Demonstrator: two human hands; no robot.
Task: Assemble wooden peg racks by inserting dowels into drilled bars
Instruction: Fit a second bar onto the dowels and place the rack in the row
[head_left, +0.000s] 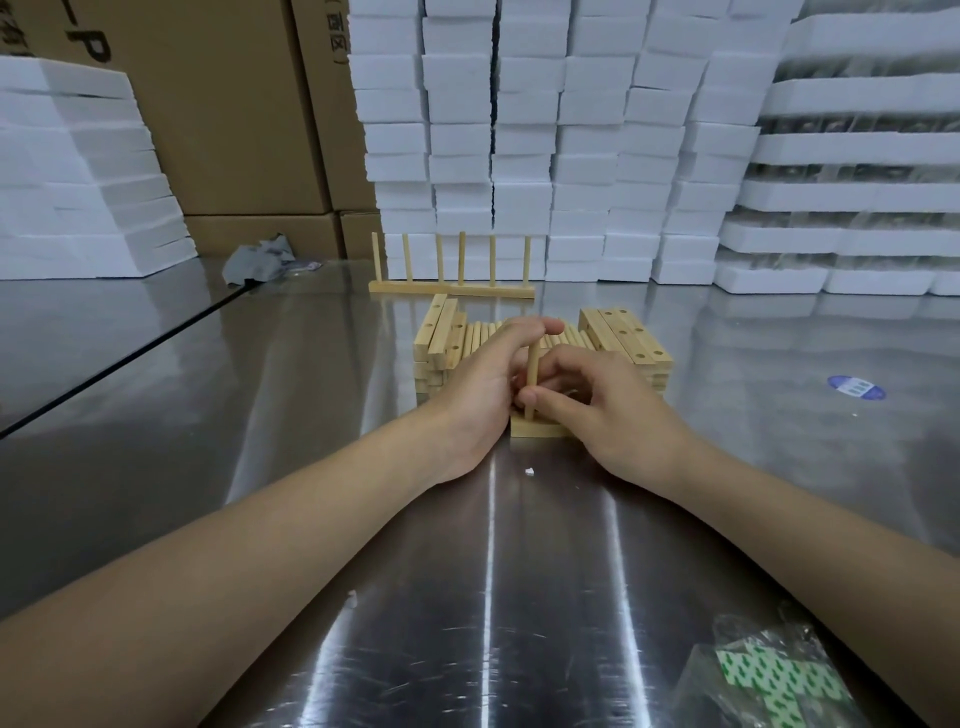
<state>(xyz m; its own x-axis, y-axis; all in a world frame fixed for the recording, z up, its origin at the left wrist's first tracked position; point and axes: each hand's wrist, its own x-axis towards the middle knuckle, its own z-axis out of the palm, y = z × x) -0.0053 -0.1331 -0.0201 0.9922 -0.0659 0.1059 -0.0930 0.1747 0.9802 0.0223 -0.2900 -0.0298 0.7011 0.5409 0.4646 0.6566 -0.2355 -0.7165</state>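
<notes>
Dowel (532, 374) upright in bar (537, 429) on table (337, 364), right hand (618, 415) pinching it low, left hand (480, 384) close against it, grip unclear; step reads as seating peg 1, next needs a straight downward push.

The left hand (478, 387) and right hand (618, 410) covered most of the drilled bar (536, 430) beneath the upright dowel (532, 374). The left hand also hid the dowel's top and its own grip. Right of the dowel, the blue sticker's (856, 387) print was illegible; the plastic bag (769, 675) was cut off below.
</notes>
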